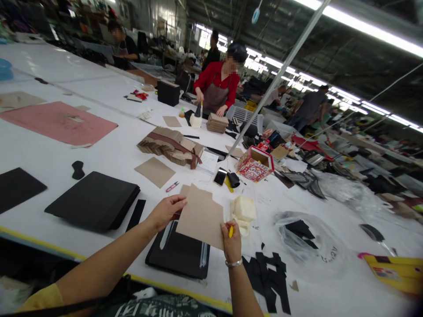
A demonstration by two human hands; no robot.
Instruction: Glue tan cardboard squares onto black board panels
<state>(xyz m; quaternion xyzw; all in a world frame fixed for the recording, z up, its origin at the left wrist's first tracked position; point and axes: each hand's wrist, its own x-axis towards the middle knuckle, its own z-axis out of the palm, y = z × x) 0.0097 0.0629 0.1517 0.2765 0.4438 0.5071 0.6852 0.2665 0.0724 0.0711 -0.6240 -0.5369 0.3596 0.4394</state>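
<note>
My left hand (172,210) grips the left edge of a tan cardboard sheet (202,216), fingers closed on it. At the sheet's right edge, my right hand (231,240) is closed on the cardboard and also has a small yellow tool (231,231) between its fingers; the tool's kind is hidden. Below the sheet lies a black panel (175,255) with whitish strips along its sides, partly covered by the cardboard. Just beyond my right hand stands a cream-coloured container (243,209). Pink-handled thread snips (172,186) rest beyond my left hand.
Black sheets (95,198) are stacked at left. Stacked cardboard pieces (168,145), a phone (220,176) and a patterned red box (255,164) lie farther off. Black strips (267,277) and a plastic bag (307,242) are at right. A person in red (218,83) works across the table.
</note>
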